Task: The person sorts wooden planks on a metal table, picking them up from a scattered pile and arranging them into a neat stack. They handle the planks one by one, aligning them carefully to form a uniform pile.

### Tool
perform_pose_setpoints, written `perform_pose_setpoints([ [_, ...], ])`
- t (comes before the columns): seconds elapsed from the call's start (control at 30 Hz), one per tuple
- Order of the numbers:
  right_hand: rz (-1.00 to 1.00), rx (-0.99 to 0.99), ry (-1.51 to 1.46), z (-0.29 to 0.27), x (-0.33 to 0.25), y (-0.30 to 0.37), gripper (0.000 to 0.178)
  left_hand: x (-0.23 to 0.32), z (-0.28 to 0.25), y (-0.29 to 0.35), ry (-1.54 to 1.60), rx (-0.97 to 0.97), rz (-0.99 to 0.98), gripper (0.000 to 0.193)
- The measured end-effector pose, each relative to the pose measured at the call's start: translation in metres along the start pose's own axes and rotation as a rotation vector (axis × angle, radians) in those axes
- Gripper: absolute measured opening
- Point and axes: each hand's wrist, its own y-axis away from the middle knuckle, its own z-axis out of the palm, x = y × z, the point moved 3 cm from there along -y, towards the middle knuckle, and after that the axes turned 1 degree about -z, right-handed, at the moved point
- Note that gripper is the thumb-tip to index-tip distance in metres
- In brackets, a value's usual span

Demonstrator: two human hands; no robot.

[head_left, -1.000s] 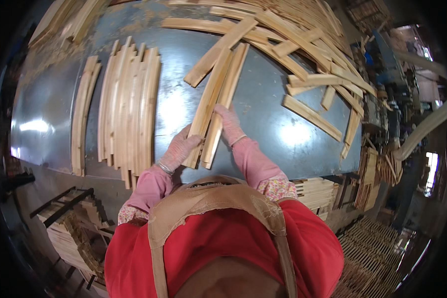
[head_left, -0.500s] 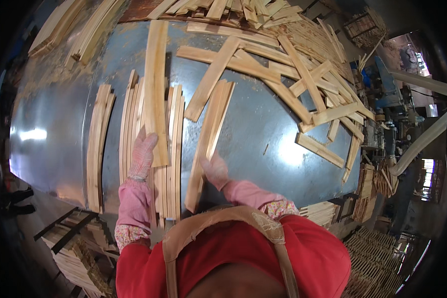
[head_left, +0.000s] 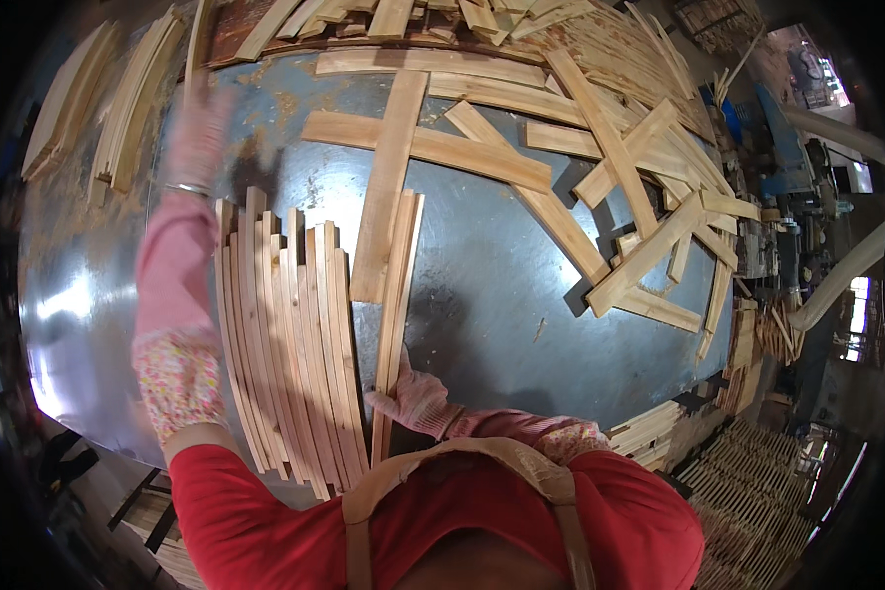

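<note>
At the far left, my left hand, gloved and blurred by motion, is closed on the near end of a wooden slat that points away from me. My right hand, also gloved, grips the near part of a narrow pair of wooden slats, its thumb lying across them. Left of that pair, a row of wooden slats stands on edge, packed side by side on the metal table. One flat slat lies partly beside the gripped pair and crosses another slat.
Loose slats lie crisscrossed on the right of the table, with a larger heap along the far edge. Two slat bundles rest at the far left. Machinery stands beyond the right edge; slatted stacks sit below it.
My left hand has swung left and away with its slat. My right hand has shifted slightly nearer with the slats it holds. The separate left group now stands against the middle row.
</note>
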Motion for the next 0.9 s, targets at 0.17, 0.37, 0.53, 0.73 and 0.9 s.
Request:
perform_pose_setpoints([
  [0.17,0.140,0.016,-0.020,0.022,0.026,0.004,0.124,0.069,0.182,0.129,-0.591,-0.575,-0.027,0.078],
  [0.37,0.188,0.033,-0.008,0.004,0.028,0.034,0.107,0.050,0.233,0.130,-0.404,-0.475,-0.410,0.080],
  [0.53,0.030,0.036,-0.006,0.013,0.009,0.021,0.112,0.095,0.172,0.087,0.385,-0.460,-0.296,0.063],
  [0.73,0.011,-0.206,0.027,-0.012,-0.032,-0.002,0.116,0.144,0.096,0.080,0.440,-0.507,-0.344,0.066],
  [0.9,-0.133,-0.118,-0.123,0.024,0.023,-0.017,0.107,0.137,0.067,0.200,0.454,-0.508,-0.482,0.061],
])
